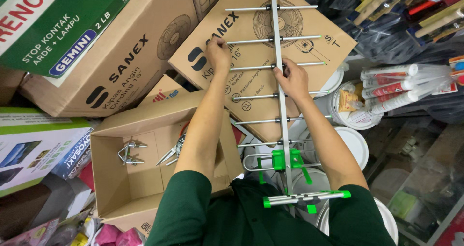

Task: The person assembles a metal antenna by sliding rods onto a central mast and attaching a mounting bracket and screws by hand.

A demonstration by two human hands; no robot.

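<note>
A long aluminium aerial (279, 96) with several thin cross rods and green plastic fittings (282, 160) stands upright in front of me, leaning over brown cardboard boxes. My left hand (218, 53) pinches the left end of one cross rod near the top. My right hand (291, 79) grips the central boom where another cross rod crosses it. Both arms wear dark green sleeves.
An open cardboard box (116, 178) at lower left holds a metal U-bolt clamp (129, 153) and pliers (171, 154). White lidded buckets (355, 144) stand on the right, with sealant tubes (396, 89) above them. Stacked fan cartons (121, 57) fill the back.
</note>
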